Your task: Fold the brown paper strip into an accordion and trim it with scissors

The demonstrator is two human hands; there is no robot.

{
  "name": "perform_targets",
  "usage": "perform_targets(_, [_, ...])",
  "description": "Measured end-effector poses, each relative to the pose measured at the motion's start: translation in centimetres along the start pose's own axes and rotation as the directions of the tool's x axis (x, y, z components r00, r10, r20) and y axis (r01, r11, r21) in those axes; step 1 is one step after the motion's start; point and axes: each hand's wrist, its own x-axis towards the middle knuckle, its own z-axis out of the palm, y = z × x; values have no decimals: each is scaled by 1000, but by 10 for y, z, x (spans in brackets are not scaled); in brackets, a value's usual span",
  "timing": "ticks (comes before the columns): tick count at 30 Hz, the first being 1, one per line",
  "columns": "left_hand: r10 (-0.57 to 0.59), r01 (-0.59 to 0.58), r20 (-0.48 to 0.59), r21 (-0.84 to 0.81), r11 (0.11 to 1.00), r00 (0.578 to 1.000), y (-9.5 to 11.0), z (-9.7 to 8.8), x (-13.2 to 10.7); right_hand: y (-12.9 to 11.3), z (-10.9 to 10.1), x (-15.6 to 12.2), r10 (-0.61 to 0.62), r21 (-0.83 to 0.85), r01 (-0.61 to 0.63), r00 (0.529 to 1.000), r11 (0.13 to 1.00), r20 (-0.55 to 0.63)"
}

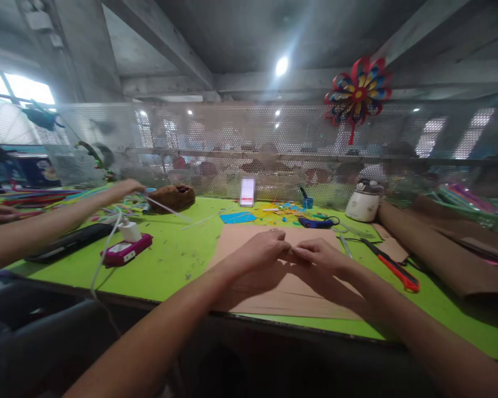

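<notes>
Just above a brown cardboard sheet (pixel 249 307), my left hand (pixel 268 244) and my right hand (pixel 320 254) meet fingertip to fingertip. Both have their fingers closed in a pinch. Whatever is between them is too small and hidden to name. The sheet lies flat on the green table, and the shadows of both hands fall across it. Behind the sheet lie a blue cut piece (pixel 238 218) and scattered yellow scraps (pixel 288 213). A blue glue gun (pixel 315 223) rests close to its far right corner.
An orange-handled utility knife (pixel 398 273) and rolled brown board (pixel 440 249) lie right, near a white jug (pixel 363 203). At left are a purple power strip (pixel 126 250) and a co-worker's hand (pixel 128 188) with a thin pale strip. A lit phone (pixel 247 192) stands behind.
</notes>
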Motion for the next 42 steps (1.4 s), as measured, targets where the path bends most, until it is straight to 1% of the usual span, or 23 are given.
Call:
perform_targets(4, [-74, 69, -43, -101, 992, 996, 2, 7, -7, -5, 8, -1, 1, 11, 0, 996, 1000, -95])
perform_targets(6, [-85, 78, -31, -187, 979, 996, 2, 7, -10, -8, 15, -7, -21, -2, 21, 991, 1000, -135])
perform_targets(7, [-79, 74, -13, -231, 970, 997, 1, 7, -11, -8, 18, -10, -39, -28, 34, 983, 999, -180])
perform_targets(9, [-66, 81, 56, -324, 943, 996, -2, 5, -12, -8, 23, -16, -89, -133, 57, 965, 990, -246])
perform_targets(10, [-78, 106, 90, -365, 925, 993, -5, 5, -12, -8, 25, -18, -126, -205, 72, 955, 976, -267])
perform_targets(12, [-133, 181, 142, -420, 889, 981, -10, 5, -13, -6, 26, -20, -197, -331, 100, 941, 938, -274])
perform_targets(14, [-177, 237, 174, -436, 868, 969, -14, 6, -15, -6, 25, -20, -234, -391, 116, 935, 913, -269])
perform_targets(16, [-192, 259, 191, -442, 859, 963, -15, 7, -17, -7, 24, -20, -199, -375, 84, 939, 923, -281])
perform_targets(19, [-195, 265, 194, -460, 848, 961, -13, 7, -19, -11, 23, -22, -62, -262, -26, 945, 965, -320])
perform_targets(20, [-200, 269, 194, -466, 843, 960, -11, 7, -19, -12, 22, -23, -30, -224, -44, 947, 974, -319])
perform_targets(21, [-205, 277, 200, -471, 837, 958, -10, 6, -19, -14, 21, -24, -27, -200, -37, 951, 979, -307])
perform_targets(23, [-223, 299, 211, -480, 825, 952, -6, 4, -17, -18, 19, -26, -96, -200, 44, 961, 979, -258])
perform_targets(25, [-243, 312, 201, -485, 817, 949, -2, 2, -15, -20, 18, -25, -185, -228, 136, 959, 964, -212])
perform_targets(27, [-254, 306, 171, -489, 817, 952, 1, 1, -14, -19, 18, -25, -227, -258, 170, 952, 951, -208])
perform_targets(30, [-236, 259, 109, -486, 835, 966, 5, 1, -12, -17, 19, -24, -230, -305, 155, 946, 940, -227])
perform_targets(34, [-187, 184, 37, -440, 879, 982, 6, 4, -13, -19, 20, -27, -284, -391, 188, 937, 901, -204])
perform_targets(36, [-187, 184, 34, -407, 895, 982, 6, 5, -14, -21, 20, -28, -270, -372, 179, 940, 911, -209])
perform_targets(38, [-181, 183, 42, -385, 905, 983, 6, 6, -15, -22, 20, -29, -226, -313, 152, 951, 937, -213])
perform_targets(40, [-157, 167, 57, -380, 910, 986, 6, 6, -15, -22, 20, -29, -203, -282, 146, 962, 948, -185])
perform_targets(42, [-138, 151, 64, -372, 916, 988, 5, 5, -15, -21, 20, -28, -194, -284, 144, 968, 948, -158])
